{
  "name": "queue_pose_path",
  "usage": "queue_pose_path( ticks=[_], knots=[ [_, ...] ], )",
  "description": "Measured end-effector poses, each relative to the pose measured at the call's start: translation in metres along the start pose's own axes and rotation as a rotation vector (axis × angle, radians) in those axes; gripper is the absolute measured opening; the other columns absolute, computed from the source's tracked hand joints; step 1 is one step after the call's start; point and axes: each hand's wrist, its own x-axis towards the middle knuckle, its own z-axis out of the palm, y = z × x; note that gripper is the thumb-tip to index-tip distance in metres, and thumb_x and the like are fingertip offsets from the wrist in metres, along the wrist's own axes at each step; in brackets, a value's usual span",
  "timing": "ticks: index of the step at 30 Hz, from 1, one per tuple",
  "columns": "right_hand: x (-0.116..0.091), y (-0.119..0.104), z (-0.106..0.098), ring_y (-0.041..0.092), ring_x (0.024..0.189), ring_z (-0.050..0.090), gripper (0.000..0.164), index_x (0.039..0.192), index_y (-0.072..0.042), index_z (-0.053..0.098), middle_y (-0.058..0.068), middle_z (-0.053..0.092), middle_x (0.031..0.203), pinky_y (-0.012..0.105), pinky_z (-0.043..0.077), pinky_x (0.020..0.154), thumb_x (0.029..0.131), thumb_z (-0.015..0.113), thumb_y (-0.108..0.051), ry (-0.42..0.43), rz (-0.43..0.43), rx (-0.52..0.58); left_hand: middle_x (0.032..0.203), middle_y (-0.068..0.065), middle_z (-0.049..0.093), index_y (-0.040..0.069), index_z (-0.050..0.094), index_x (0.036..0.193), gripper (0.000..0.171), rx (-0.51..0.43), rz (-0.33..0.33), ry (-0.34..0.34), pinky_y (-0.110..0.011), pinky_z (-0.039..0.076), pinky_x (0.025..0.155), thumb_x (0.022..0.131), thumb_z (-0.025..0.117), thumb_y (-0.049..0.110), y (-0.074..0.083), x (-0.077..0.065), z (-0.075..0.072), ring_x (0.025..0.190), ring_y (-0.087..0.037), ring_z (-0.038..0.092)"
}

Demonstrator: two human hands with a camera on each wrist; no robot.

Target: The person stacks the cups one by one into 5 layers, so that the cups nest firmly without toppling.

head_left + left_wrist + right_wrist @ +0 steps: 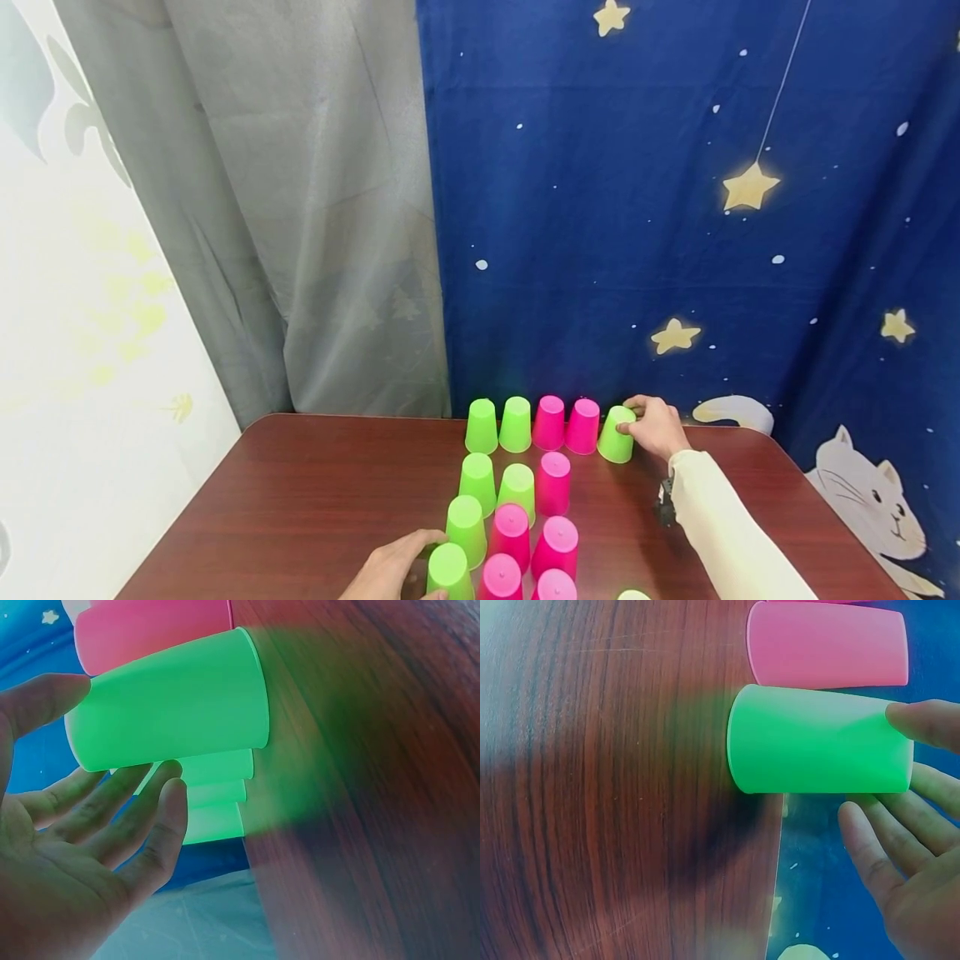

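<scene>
My right fingers [871, 855] pinched the green cup [615, 447] beside a pink cup [582, 427] at the desk's [337, 483] back, my left fingers [166, 825] held the near cup [450, 573], and light, level handling seemed safest.

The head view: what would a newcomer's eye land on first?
Likely the vivid green cups and pink cups, upside down in rows on the brown table. Next, the right hand around the far row's right-end cup and the left hand around a near green cup. Behind, yellow stars dot the blue curtain.
</scene>
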Motion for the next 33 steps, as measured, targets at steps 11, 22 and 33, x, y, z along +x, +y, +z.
queue_pose_path(
  ticks=[11, 22, 33],
  knots=[
    [-0.002, 0.000, -0.002, 0.043, 0.108, 0.064, 0.055, 0.126, 0.005, 0.061, 0.028, 0.069, 0.119, 0.057, 0.050, 0.096, 0.078, 0.080, -0.016, -0.035, -0.005, -0.006, 0.104, 0.005, 0.067, 0.011, 0.059, 0.122, 0.044, 0.019, 0.025, 0.009, -0.020, 0.053, 0.069, 0.089, 0.075, 0.036, 0.001, -0.001, -0.002, 0.081, 0.007, 0.057],
    [-0.005, -0.011, -0.012, 0.049, 0.123, 0.058, 0.068, 0.138, 0.006, 0.050, 0.031, 0.058, 0.137, 0.062, 0.047, 0.102, 0.079, 0.077, -0.012, -0.051, -0.028, -0.070, 0.105, 0.007, 0.067, 0.014, 0.061, 0.120, 0.039, 0.083, 0.117, 0.039, -0.021, 0.054, 0.071, 0.091, 0.073, 0.036, 0.003, -0.004, -0.006, 0.084, 0.008, 0.059],
    [-0.016, -0.018, -0.032, 0.040, 0.101, 0.070, 0.052, 0.124, 0.004, 0.063, 0.030, 0.065, 0.124, 0.058, 0.053, 0.092, 0.077, 0.077, -0.011, -0.004, -0.096, -0.118, 0.105, 0.008, 0.067, 0.016, 0.061, 0.121, 0.040, 0.110, 0.107, 0.029, -0.021, 0.054, 0.072, 0.088, 0.075, 0.035, 0.018, 0.000, -0.015, 0.088, 0.008, 0.056]
  ],
)
